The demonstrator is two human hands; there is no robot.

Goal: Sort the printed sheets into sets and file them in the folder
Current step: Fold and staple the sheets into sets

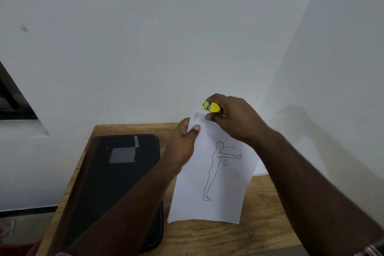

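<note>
Both forearms reach over the wooden table (pixel 259 235). Left of the printed sheets (pixel 209 193) lies the black folder (pixel 116 183), partly hidden by the left arm. Pinching the sheets' top corner is the left hand (pixel 182 141); just above it the right hand (pixel 234 118) grips a yellow stapler (pixel 211 107).
</note>
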